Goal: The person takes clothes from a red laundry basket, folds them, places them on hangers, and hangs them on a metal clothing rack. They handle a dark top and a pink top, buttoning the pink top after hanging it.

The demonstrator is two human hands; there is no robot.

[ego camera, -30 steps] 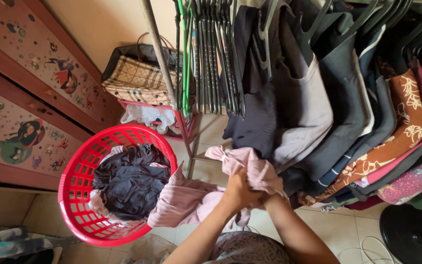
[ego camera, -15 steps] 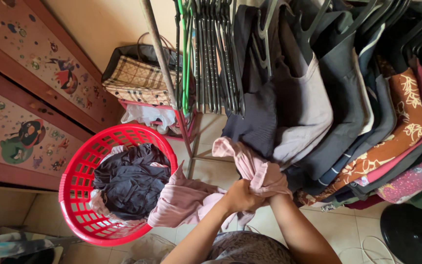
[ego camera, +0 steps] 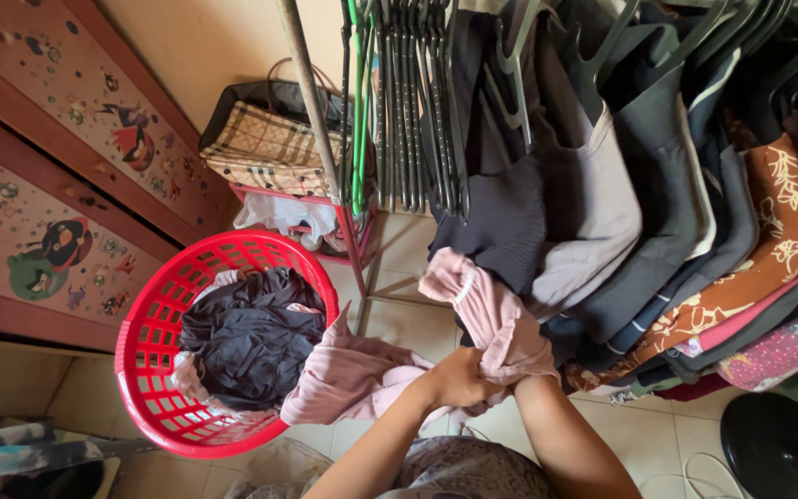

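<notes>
A small tiled room, pale floor (ego camera: 399,242) underfoot, a wooden wardrobe (ego camera: 39,194) with cartoon stickers along one side and a packed clothes rail on the other.

Nearest, the person's two forearms rise from the bottom edge and meet over the floor. The left hand (ego camera: 455,377) is closed in a fist around a pink garment (ego camera: 390,365); the right hand (ego camera: 521,370) has gone up inside a pink sleeve of it, so the cloth covers it to the wrist and I cannot tell whether its fingers are curled or spread. The sleeve (ego camera: 482,310) stands up from the hands towards the hanging clothes, its cuff end touching a dark garment there. The rest of the pink cloth trails left, draped over the rim of the one red laundry basket (ego camera: 150,323).

In that basket lies a heap of black clothing (ego camera: 249,337) with more pink beneath. Just behind it stands a metal rack pole (ego camera: 311,102), then a bunch of empty hangers (ego camera: 404,102), most dark, one green. Beyond, a checked bag (ego camera: 265,148) sits on a red shelf. To the right, hung garments (ego camera: 658,203) crowd the rail: grey, black, an orange floral. One black round base (ego camera: 778,444) sits in the near right corner.
</notes>
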